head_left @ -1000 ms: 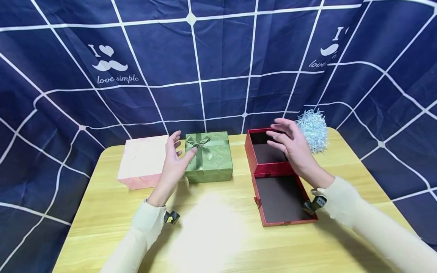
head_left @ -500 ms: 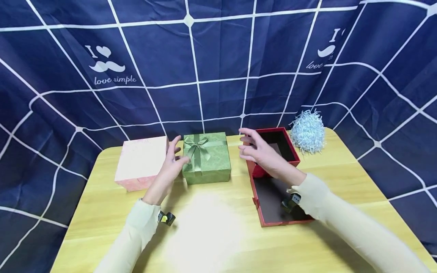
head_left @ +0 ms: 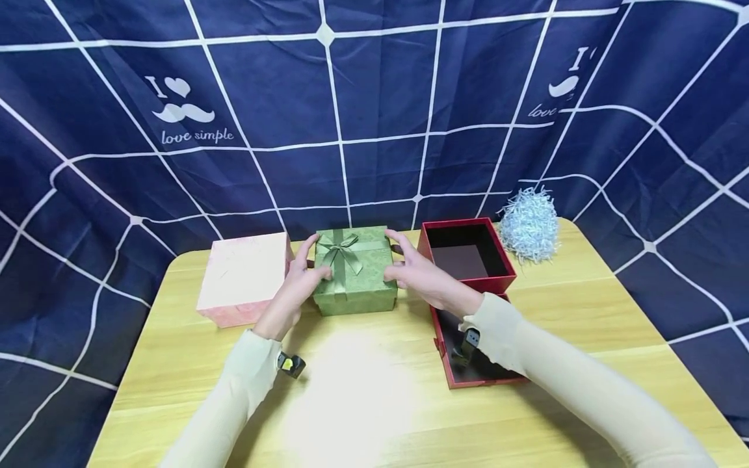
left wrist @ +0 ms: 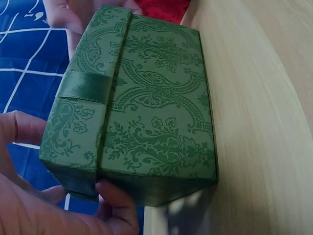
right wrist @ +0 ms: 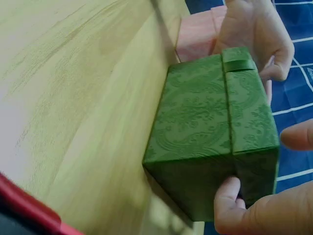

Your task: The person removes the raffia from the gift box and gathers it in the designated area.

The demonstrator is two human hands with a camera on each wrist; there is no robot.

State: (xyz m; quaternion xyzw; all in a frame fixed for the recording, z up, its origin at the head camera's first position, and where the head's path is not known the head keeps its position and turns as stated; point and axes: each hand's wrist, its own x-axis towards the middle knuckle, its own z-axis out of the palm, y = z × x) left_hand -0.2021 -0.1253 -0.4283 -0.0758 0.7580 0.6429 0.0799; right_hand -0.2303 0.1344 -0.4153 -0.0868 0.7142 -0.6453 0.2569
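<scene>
In the head view a closed green gift box [head_left: 374, 298] with a satin ribbon bow [head_left: 345, 251] stands on the table between my hands. My left hand [head_left: 295, 286] holds its left side, the thumb near the bow. On the opposite side my right hand [head_left: 424, 276] grips the box, fingers spread along the edge. The left wrist view shows a fingertip [left wrist: 117, 198] against the end of the box, just at the lid seam. In the right wrist view the right hand's fingers [right wrist: 229, 196] press the other end at that seam; embossed flower patterns cover the box.
A pink box [head_left: 242, 266] sits just left of the green one. To the right stands an open red box [head_left: 497, 285], with a red lid [head_left: 497, 383] lying inner side up before it. A heap of pale blue shredded paper [head_left: 529, 227] lies behind, at the right.
My right hand has moved left from over the red box to the green box's right side. The left hand has come in against its left side.
</scene>
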